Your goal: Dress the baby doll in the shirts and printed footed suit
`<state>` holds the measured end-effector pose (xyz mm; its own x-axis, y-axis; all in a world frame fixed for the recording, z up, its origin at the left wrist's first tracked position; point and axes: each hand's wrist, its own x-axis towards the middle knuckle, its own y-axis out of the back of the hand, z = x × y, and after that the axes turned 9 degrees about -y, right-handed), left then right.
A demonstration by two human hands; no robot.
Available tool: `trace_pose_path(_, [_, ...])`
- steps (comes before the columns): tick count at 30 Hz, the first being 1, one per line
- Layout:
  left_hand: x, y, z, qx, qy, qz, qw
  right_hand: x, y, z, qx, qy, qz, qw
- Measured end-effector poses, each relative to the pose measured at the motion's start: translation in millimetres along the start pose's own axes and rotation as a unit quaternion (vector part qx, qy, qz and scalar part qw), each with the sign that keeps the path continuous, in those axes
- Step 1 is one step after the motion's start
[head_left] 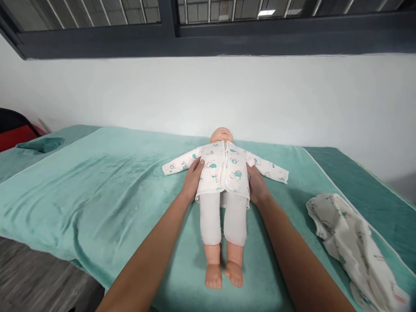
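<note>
A baby doll point(223, 190) lies on its back on a teal blanket point(107, 186), head toward the wall, feet toward me. It wears a white printed top point(224, 171) with sleeves spread out sideways. My left hand point(192, 177) presses flat against the doll's left flank, fingers together, thumb on the top. My right hand point(256, 183) cups the opposite flank, its fingers tucked under the torso. Both hands grip the doll's body at the waist.
A crumpled white printed garment point(351, 242) lies on the blanket at the right. A dark teal cloth point(41, 144) sits at the far left, near a red and black object point(13, 130). The white wall point(292, 99) runs behind the bed.
</note>
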<state>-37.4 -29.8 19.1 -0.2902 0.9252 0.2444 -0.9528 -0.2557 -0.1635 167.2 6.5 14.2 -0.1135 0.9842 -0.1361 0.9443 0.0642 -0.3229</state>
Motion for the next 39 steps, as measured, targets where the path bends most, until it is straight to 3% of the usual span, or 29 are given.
trace_pose_path(5, [6,1.0,-7,0.004,-0.015,-0.005,1.0,0,5,-2,0.006,-0.02,-0.003,1.0])
trace_pose_path(10, [-10,8.8,-11,-0.008,-0.005,-0.012,1.0,-7,2,-10,0.007,-0.03,-0.021,0.999])
trace_pose_path(17, [-60,30.8,1,0.086,-0.052,-0.119,0.988,-31,11,-1,-0.076,0.019,0.126,0.989])
trace_pose_path(22, [-82,39.3,11,0.205,-0.072,-0.164,0.962,-71,28,12,-0.121,0.113,0.04,0.985])
trace_pose_path(26, [-83,32.9,8,0.313,-0.103,-0.119,0.937,-94,28,18,-0.241,0.152,0.013,0.958])
trace_pose_path(29, [-82,27.3,6,0.405,-0.128,-0.09,0.901,-98,21,20,-0.324,0.157,0.084,0.929])
trace_pose_path(32, [-86,26.4,6,0.427,-0.165,-0.055,0.887,-98,16,17,-0.384,0.148,0.178,0.894])
trace_pose_path(39, [-93,35.1,0,0.415,-0.212,0.009,0.884,-112,18,11,-0.427,0.116,0.234,0.866])
